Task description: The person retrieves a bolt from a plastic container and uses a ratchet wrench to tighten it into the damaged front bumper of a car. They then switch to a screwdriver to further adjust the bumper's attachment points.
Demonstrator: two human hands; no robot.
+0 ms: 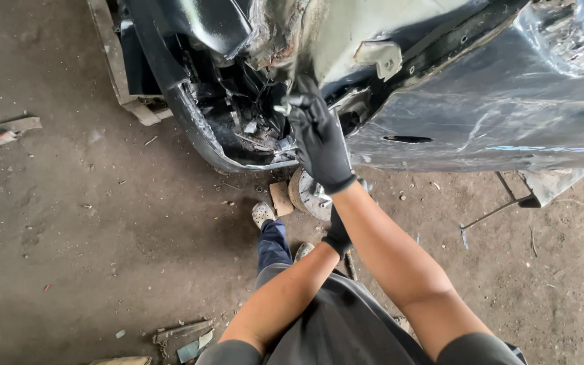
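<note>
At the far left a wooden plank (3, 134) lies on the dirt floor (89, 223), with scraps of debris (185, 338) near the bottom edge. Further right, the torn opening of a damaged dark car body (481, 101) shows crumpled metal and broken parts inside. A pale bracket (381, 57) hangs above it on the body. The right hand (320, 138), in a black glove, reaches up into that opening, its fingers closed around a small silvery bolt-like piece (284, 107) at the edge of the wreckage; what the piece is exactly is hard to make out. The raised right forearm crosses in front of the left hand (338, 233), also gloved in black, which sits low near a round metal disc (309, 194) on the ground; whether its fingers are closed or spread I cannot tell. The person's 2 shoes (262, 213) stand just left of the disc. To the right, a thin metal rod (491, 211) lies under the body panel.
</note>
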